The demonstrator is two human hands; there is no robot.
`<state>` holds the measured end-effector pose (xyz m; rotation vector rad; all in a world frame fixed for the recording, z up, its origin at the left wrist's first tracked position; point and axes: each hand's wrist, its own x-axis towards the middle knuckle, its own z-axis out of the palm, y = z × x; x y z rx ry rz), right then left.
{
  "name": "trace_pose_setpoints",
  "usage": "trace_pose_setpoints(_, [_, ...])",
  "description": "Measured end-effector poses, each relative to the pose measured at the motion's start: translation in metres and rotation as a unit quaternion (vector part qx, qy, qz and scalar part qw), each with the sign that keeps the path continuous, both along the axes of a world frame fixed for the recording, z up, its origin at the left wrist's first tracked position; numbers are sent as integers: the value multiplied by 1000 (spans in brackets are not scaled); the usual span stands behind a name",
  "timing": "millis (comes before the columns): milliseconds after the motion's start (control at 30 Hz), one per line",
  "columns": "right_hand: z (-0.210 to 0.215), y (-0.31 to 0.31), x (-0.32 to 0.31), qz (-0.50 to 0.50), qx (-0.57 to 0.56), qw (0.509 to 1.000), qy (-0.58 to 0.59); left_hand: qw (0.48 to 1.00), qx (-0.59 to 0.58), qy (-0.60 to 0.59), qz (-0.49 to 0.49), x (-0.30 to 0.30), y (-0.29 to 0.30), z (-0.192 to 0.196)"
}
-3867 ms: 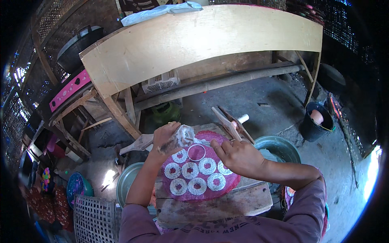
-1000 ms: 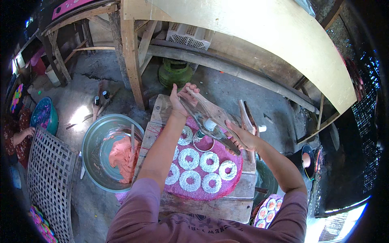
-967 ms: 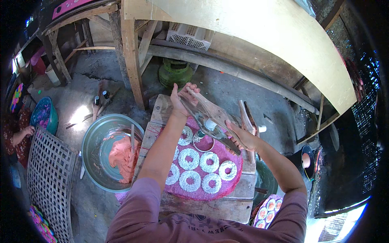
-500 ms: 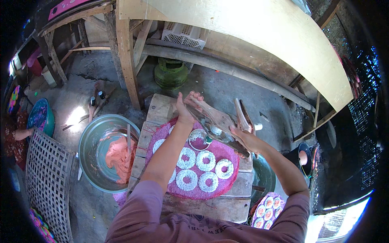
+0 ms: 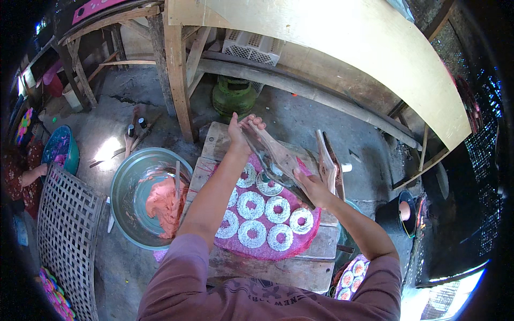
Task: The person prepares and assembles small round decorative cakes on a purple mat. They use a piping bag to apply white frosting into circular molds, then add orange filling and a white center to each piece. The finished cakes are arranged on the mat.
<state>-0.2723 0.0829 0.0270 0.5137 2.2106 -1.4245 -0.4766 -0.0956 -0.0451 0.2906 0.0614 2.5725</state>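
Observation:
My left hand is closed round the far left end of a long wooden hand press, made of two long pieces lying close together. My right hand grips its near right end. The press hangs slanted over a round pink-purple mat. Several white rings of thread-like dough lie on the mat. Directly beneath the press sits one ring, partly hidden by it. A forked wooden piece stands just right of my right hand; whether it joins the press is hidden.
A wooden table bears the mat. To its left stands a grey-green basin with pink dough and a stick. Another person's hand is by a woven bamboo rack. A green gas cylinder stands beyond.
The ring beneath the press shows fuller white dough than before. Both hands keep their grip, drawn slightly closer together. The whole view has shifted a little.

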Motion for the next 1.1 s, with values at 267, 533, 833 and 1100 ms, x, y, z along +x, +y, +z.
trace_pose_setpoints(267, [69, -1, 3, 43, 119, 991, 46, 996, 81, -15, 37, 15, 10, 45])
trace_pose_setpoints(533, [2, -2, 1, 145, 119, 946, 266, 967, 100, 232, -23, 84, -98, 155])
trace_pose_setpoints(833, [-57, -35, -15, 251, 276, 872, 318, 867, -270, 417, 37, 224, -184, 172])
trace_pose_setpoints(1100, [-19, 10, -13, 149, 275, 885, 344, 870, -238, 430, 45, 223, -194, 147])
